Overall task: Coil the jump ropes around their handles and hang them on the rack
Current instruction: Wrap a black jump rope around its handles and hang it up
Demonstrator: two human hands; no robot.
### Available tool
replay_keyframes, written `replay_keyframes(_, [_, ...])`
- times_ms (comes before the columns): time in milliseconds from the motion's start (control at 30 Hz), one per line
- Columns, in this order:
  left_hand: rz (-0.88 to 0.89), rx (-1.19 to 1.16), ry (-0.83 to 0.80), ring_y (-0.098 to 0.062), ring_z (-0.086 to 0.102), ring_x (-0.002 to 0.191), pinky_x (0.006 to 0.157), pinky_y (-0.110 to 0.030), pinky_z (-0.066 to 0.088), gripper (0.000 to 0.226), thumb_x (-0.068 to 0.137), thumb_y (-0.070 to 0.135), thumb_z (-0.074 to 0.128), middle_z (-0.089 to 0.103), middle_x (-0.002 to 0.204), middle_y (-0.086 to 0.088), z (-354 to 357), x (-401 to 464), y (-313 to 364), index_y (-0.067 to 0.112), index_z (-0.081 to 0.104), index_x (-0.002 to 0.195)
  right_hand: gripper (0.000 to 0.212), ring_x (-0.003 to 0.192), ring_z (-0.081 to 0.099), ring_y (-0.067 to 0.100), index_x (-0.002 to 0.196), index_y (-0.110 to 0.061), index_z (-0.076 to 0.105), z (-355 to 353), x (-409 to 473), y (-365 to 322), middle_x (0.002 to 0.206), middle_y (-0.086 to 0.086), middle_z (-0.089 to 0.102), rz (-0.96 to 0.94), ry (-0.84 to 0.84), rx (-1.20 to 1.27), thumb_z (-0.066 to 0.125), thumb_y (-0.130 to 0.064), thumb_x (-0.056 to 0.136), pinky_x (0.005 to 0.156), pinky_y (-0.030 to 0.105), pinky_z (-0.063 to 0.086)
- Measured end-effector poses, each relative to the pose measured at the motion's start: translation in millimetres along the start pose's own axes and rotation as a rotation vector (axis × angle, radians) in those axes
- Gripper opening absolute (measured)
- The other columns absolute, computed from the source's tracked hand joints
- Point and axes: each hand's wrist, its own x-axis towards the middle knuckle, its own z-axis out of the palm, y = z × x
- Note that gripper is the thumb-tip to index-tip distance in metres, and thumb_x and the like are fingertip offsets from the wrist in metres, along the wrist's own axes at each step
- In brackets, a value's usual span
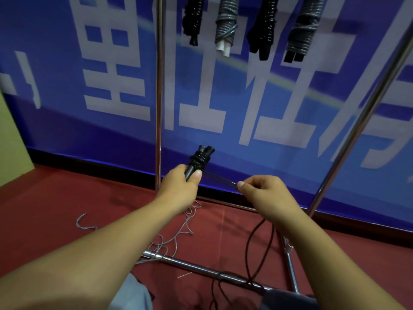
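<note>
Trouser knees [134,294] are showing at the bottom edge, and just beyond them the slack of a black jump rope [257,253] is trailing over the chrome base bar [194,268] of the rack onto the red carpet [55,198], with a loose silver jump rope [178,233] lying tangled near the bar's left end. Further out, the right hand [268,198] is pinching the black cord between thumb and forefinger and pulling it taut toward the left hand [181,189], which is gripping the pair of black handles [201,159] upright, thumb pressing on the lowest turn. Only a few turns are sitting near the handle tops, so the coiling looks to be at an early stage. Beyond, against the blue banner [111,86], four wound bundles [245,30] are hanging at the top edge, two black and two silver. The likely trouble: the trailing slack is crossing the base bar and could snag there, jerking the cord from the pinch; if tension drops, the glossy turns could slip loose down the handles; the silver rope's tangle may knot when lifted.
</note>
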Motion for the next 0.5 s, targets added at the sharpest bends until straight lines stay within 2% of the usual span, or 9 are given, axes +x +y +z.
replay_keyframes(100, [0.007, 0.044, -0.015, -0.025, 0.064, 0.078, 0.068, -0.038, 0.052, 0.019, 0.101, 0.039, 0.050, 0.067, 0.094, -0.005, -1, 0, -1, 0.021, 0.056, 0.099, 0.030, 0.050, 0.043, 0.007, 0.074, -0.013, 0.072, -2, -3, -3, 0.053, -0.012, 0.050, 0.069, -0.051, 0.102, 0.067, -0.035, 0.093, 0.056, 0.024, 0.036])
replay_keyframes(233, [0.035, 0.122, -0.034, -0.025, 0.066, 0.084, 0.078, -0.044, 0.055, 0.021, 0.100, 0.038, 0.053, 0.066, 0.089, -0.005, -3, 1, -2, 0.020, 0.055, 0.090, 0.029, 0.047, 0.038, 0.009, 0.077, -0.009, 0.074, -6, -9, -4, 0.055, -0.003, 0.047, 0.110, -0.135, 0.155, 0.066, -0.031, 0.095, 0.051, 0.025, 0.032])
replay_keyframes(367, [0.056, 0.208, -0.047, -0.026, 0.062, 0.076, 0.071, -0.039, 0.050, 0.021, 0.101, 0.038, 0.051, 0.060, 0.079, -0.003, -4, 1, 0, 0.020, 0.054, 0.093, 0.032, 0.047, 0.035, 0.010, 0.079, -0.010, 0.072, -7, -14, -5, 0.054, -0.006, 0.046, 0.116, -0.228, 0.198, 0.060, -0.031, 0.099, 0.048, 0.024, 0.030])
replay_keyframes(500, [0.088, 0.262, -0.064, -0.026, 0.062, 0.079, 0.074, -0.041, 0.052, 0.016, 0.100, 0.039, 0.050, 0.062, 0.080, -0.001, -4, 3, 2, 0.024, 0.054, 0.095, 0.031, 0.046, 0.032, 0.009, 0.081, -0.012, 0.068, -10, -19, -8, 0.053, -0.007, 0.045, 0.089, -0.299, 0.293, 0.053, -0.028, 0.103, 0.045, 0.022, 0.027])
